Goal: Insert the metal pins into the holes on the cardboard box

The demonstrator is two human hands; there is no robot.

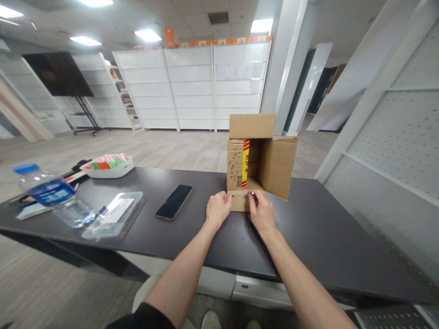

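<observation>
A cardboard box [265, 155] lies with its open side towards me on the dark table, its flaps spread. Its left flap [236, 164] carries many small round metal heads and a red-and-yellow tape strip. Along the bottom flap [239, 204] runs a row of similar small metal heads. My left hand [218, 210] is closed at the left edge of that bottom flap, thumb and fingers pinching it. My right hand [263, 212] is closed too, its fingertips pinching a small shiny metal piece [253, 193] against the flap. Several thin metal rods [247, 221] lie beneath, partly hidden by the right hand.
Left of my hands lies a black phone [174, 202]. Further left are a clear plastic case [118, 214], a tilted water bottle [56, 196] and a white tray [109, 169] of colourful packets. A perforated white panel [394, 146] stands along the right side.
</observation>
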